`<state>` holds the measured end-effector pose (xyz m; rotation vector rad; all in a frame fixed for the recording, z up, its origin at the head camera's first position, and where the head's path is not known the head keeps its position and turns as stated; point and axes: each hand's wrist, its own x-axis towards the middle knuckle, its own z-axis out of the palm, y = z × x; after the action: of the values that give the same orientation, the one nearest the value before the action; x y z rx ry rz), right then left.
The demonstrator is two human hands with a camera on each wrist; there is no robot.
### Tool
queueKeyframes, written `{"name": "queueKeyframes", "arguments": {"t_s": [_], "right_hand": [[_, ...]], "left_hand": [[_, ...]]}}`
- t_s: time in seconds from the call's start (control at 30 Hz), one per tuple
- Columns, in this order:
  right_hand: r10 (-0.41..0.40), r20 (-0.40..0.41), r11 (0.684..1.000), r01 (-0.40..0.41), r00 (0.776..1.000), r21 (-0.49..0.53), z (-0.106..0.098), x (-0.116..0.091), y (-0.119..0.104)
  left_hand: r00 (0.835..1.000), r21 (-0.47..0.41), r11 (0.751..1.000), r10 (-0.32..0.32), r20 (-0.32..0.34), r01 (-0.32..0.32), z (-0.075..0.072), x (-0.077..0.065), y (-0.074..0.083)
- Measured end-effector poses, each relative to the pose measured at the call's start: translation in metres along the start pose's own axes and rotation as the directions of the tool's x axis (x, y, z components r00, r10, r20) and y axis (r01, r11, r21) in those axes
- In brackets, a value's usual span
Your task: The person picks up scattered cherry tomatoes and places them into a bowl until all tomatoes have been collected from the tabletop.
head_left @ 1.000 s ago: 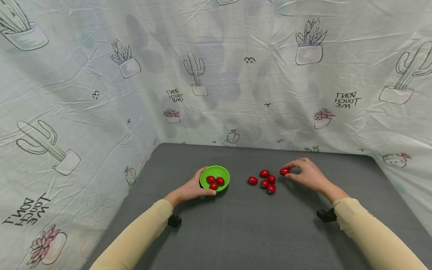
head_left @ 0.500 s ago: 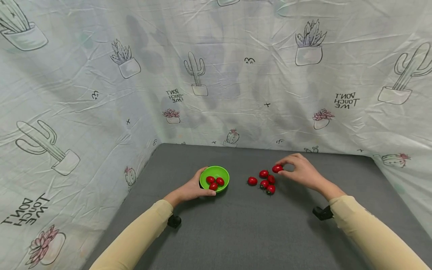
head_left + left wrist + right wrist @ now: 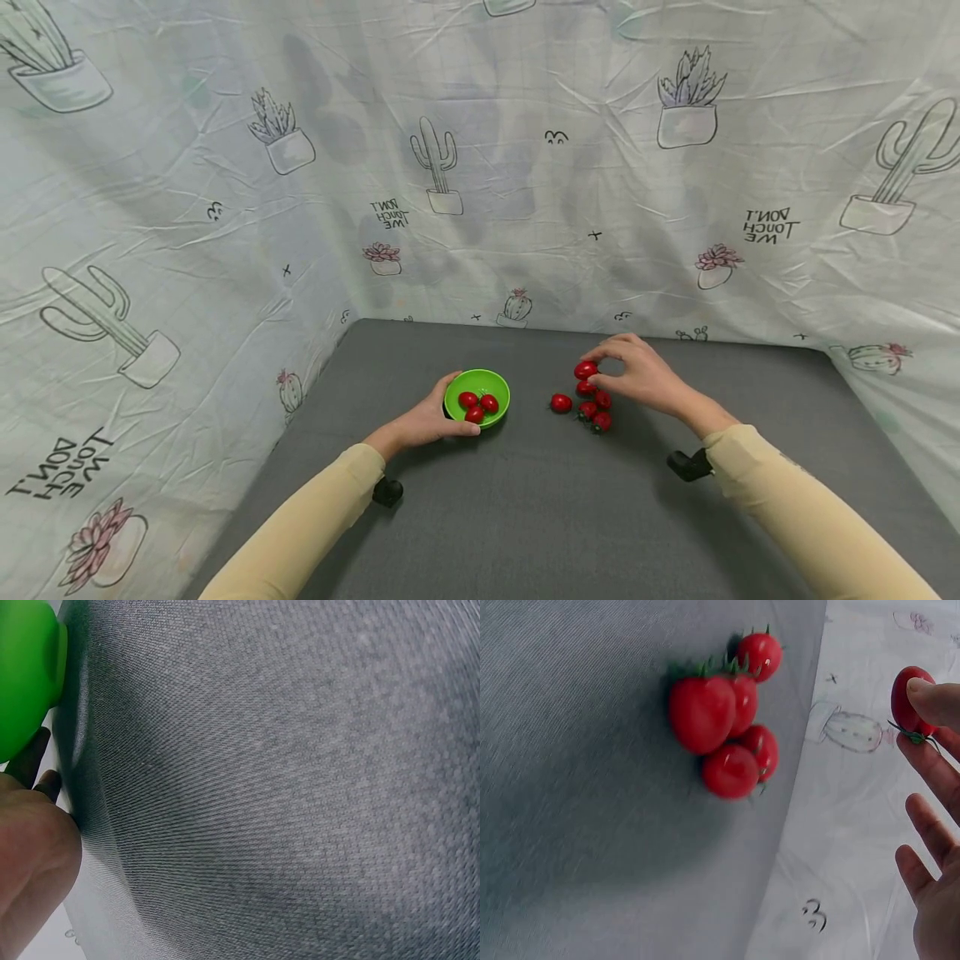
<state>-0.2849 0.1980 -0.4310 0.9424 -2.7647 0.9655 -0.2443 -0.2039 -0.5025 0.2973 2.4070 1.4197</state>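
Note:
My left hand (image 3: 431, 418) curls round the near-left side of a green bowl (image 3: 491, 382), thumb along its front. Inside the bowl lie 3 red cherry tomatoes (image 3: 475, 414). Between thumb and fingers, my right hand (image 3: 641, 375) pinches another cherry tomato (image 3: 586, 370), its green stem end showing in the right wrist view. That held tomato (image 3: 907, 697) is raised above the loose group. Several cherry tomatoes (image 3: 601, 422) sit bunched on the table beneath the right hand, and one tomato (image 3: 561, 403) lies a little to their left, nearer the bowl.
A dark grey cloth-covered table (image 3: 525, 517) spreads under both arms. Pale curtains (image 3: 510, 167) printed with cactus drawings hang behind the table and along its left side. A black wrist mount (image 3: 688, 465) hangs below the right sleeve.
My right hand has carried its cherry tomato leftward, from the right of the loose group to just above it. The left hand and bowl have stayed in place.

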Motion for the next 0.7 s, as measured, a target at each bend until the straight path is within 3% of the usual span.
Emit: {"name": "queueKeyframes", "arguments": {"t_s": [0.7], "right_hand": [[-0.072, 0.065, 0.997, 0.07, 0.995, 0.032, 0.028, 0.036, -0.04]], "left_hand": [[1.0, 0.01, 1.0, -0.016, -0.012, 0.016, 0.0, -0.002, 0.002]]}}
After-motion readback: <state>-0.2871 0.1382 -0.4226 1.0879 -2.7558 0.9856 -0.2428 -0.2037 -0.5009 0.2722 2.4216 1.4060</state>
